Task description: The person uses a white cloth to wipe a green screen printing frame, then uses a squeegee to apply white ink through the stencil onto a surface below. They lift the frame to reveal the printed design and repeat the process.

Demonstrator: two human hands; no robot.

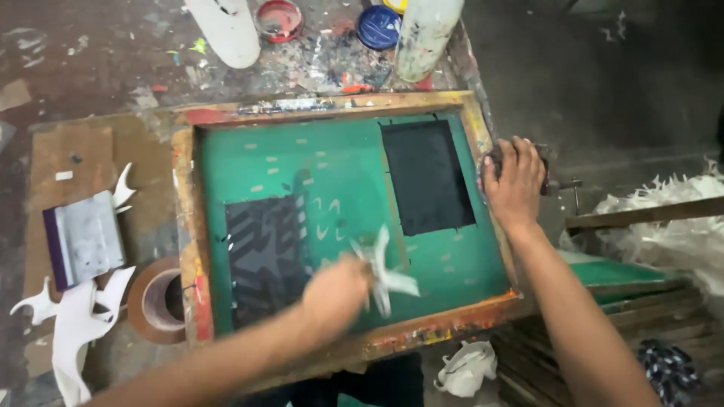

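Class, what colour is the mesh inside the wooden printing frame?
Green mesh, with two dark rectangular patches; the head view shows it.

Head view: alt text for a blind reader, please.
Left hand holds a white scrap over the green mesh of a wooden-framed printing screen; right hand grips its right edge. A squeegee and tape roll lie left.

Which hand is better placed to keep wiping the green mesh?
Left hand: it already holds the white scrap over the green mesh. Right hand is busy gripping the frame's right edge.
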